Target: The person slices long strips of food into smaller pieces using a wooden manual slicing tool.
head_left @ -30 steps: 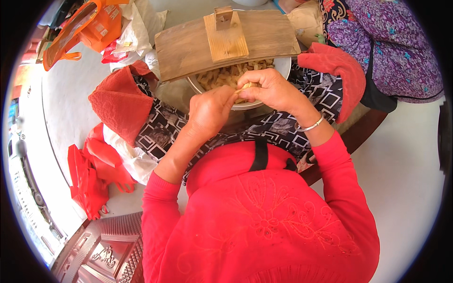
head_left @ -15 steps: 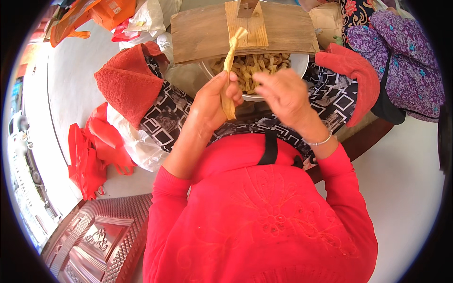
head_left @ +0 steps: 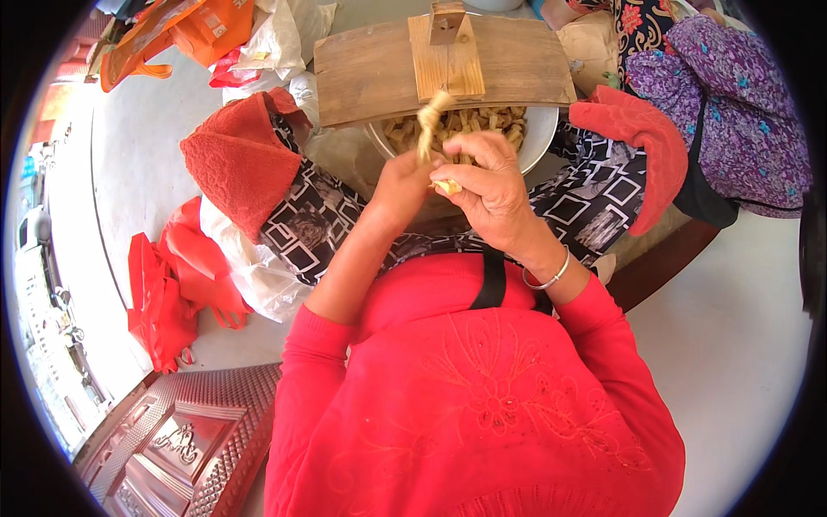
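Observation:
A yellowish, twisted strip [head_left: 426, 136] with a knot-like upper end stands up out of my left hand [head_left: 399, 189], whose fingers are closed around it. My right hand [head_left: 497, 194] has come up against the left one and pinches a folded yellow part of the strip between thumb and fingers. The lower stretch of the strip is partly hidden by both hands. Just beyond them, a pale metal basin [head_left: 544, 142] holds many short tan pieces [head_left: 495, 123] of similar colour.
Across the basin's far side lies a wooden board [head_left: 362, 79] with a lighter block [head_left: 445, 62] and metal bracket [head_left: 446, 26]. Red cloths [head_left: 241, 164] cover my knees. Red bags [head_left: 164, 293] lie at left, orange bags [head_left: 202, 30] far left. Another person's purple-patterned clothing [head_left: 741, 121] is at right.
My right hand has moved left and down to the strip, taking hold of its lower part. The left hand and strip have sunk slightly toward me.

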Action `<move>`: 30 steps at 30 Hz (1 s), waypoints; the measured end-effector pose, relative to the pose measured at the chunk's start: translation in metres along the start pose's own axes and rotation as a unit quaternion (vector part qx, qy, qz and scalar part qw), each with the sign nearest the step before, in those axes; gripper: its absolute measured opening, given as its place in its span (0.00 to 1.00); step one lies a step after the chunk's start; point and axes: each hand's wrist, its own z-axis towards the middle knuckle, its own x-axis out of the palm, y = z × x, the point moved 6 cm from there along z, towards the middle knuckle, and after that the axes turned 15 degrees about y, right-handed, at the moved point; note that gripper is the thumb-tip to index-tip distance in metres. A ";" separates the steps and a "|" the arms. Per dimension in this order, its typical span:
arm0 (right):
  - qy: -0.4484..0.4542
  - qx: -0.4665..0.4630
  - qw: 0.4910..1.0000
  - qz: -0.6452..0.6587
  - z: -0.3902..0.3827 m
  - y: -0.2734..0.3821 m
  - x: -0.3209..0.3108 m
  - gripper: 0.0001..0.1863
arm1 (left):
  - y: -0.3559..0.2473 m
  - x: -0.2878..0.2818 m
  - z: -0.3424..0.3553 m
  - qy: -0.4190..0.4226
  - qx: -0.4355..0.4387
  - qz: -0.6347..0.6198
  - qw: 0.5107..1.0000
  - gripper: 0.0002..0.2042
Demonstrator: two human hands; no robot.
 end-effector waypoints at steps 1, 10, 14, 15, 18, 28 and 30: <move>-0.013 -0.024 0.995 -0.095 0.008 0.016 -0.007 0.11 | -0.006 -0.001 -0.002 0.018 0.020 0.166 0.986 0.08; -0.116 0.169 0.912 0.355 -0.016 -0.063 0.034 0.07 | -0.071 0.018 -0.025 -0.159 0.086 0.523 0.833 0.06; -0.145 0.142 0.834 0.514 -0.018 -0.081 0.045 0.09 | -0.068 0.031 -0.025 -0.172 0.142 0.510 0.831 0.05; -0.154 0.189 0.808 0.536 -0.020 -0.085 0.049 0.08 | -0.069 0.032 -0.025 -0.170 0.178 0.538 0.806 0.05; -0.168 0.256 0.730 0.611 -0.019 -0.085 0.054 0.05 | -0.076 0.038 -0.026 -0.166 0.244 0.596 0.747 0.08; -0.079 0.238 0.816 0.521 -0.033 -0.097 0.068 0.10 | -0.065 0.029 -0.018 -0.141 0.279 0.573 0.758 0.07; -0.057 0.219 0.804 0.550 -0.030 -0.086 0.069 0.11 | -0.061 0.025 -0.017 -0.141 0.249 0.548 0.786 0.06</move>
